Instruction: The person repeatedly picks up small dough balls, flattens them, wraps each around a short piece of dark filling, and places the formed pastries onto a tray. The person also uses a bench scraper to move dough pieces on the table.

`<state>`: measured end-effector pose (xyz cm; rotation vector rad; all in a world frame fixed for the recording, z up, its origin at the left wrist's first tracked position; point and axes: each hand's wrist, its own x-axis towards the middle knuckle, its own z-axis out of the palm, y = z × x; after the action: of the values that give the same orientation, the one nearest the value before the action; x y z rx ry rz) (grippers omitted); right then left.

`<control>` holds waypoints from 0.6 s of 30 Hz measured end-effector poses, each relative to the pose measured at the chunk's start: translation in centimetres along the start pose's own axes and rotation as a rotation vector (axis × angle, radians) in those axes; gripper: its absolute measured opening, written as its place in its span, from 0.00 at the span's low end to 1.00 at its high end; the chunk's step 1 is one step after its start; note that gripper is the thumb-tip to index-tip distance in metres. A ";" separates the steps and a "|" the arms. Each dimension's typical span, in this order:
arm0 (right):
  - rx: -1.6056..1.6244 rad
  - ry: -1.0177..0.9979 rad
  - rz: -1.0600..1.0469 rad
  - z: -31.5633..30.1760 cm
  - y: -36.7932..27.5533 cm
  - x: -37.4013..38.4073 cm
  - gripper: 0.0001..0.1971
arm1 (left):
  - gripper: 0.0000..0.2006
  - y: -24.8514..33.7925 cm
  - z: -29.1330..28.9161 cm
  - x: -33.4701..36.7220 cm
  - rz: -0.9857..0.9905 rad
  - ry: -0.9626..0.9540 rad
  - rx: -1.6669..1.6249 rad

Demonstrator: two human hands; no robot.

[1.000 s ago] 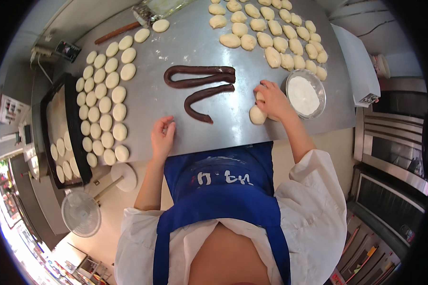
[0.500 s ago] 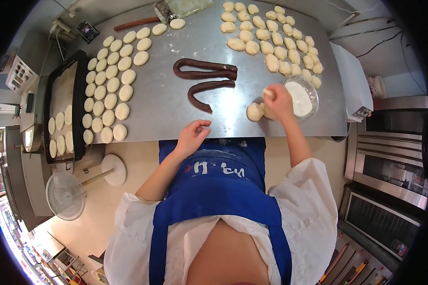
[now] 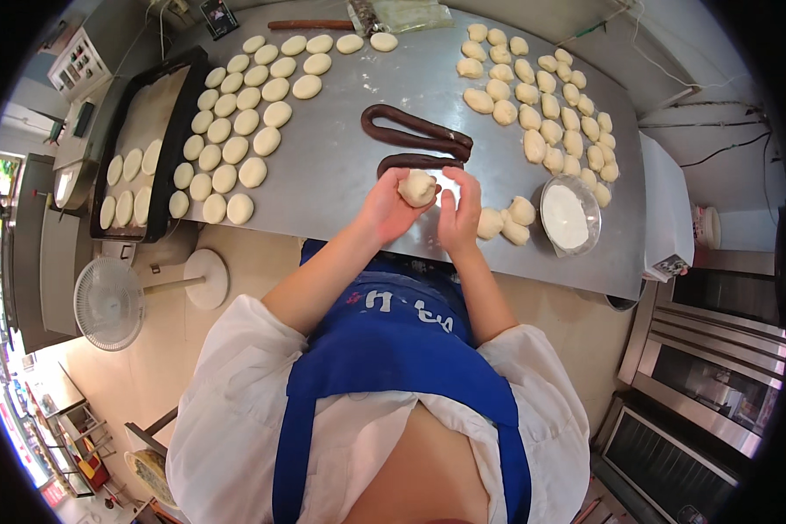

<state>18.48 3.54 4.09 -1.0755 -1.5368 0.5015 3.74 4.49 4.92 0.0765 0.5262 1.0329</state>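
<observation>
Brushed-steel tabletop (image 3: 323,188) fills the upper frame, above pale flooring (image 3: 541,314), with an oven (image 3: 716,375) at lower right. Near center, your left hand (image 3: 391,208) grips a dough ball (image 3: 417,187), roundish, with no clear long axis or pointing end. Your right hand (image 3: 459,210), loosely curled with fingers parted, is just beside it; whether they touch, you can't tell.

1. The bench (image 3: 336,166) is grey metal, flecked with white.
2. Flat pale rounds (image 3: 252,172) lie in rows along its left part.
3. Mid-bench lies a dark folded rope (image 3: 437,128), with a shorter dark strand (image 3: 419,162) nearer, partly hidden.
4. Plump dough lumps (image 3: 550,106) crowd the far right; a small cluster (image 3: 515,230) sits near the front edge, just beside a bowl (image 3: 595,220) of white powder.
5. A brown rod (image 3: 306,24) lies along the far edge, next to a clear bag (image 3: 415,15).
</observation>
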 end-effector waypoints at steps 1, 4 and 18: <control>-0.051 -0.052 -0.050 0.3 0.2 0.1 0.11 | 0.16 -0.2 0.0 -0.4 0.012 0.026 0.069; -0.056 -0.183 -0.170 1.8 0.0 1.4 0.14 | 0.14 -1.3 1.1 -1.4 0.101 0.128 0.300; 0.230 0.013 -0.037 3.2 -3.3 1.4 0.12 | 0.15 -0.8 2.9 -2.2 0.334 0.001 0.391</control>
<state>14.38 3.86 6.58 -0.8703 -1.4457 0.6284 4.76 2.76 8.02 0.5242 0.7271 1.2414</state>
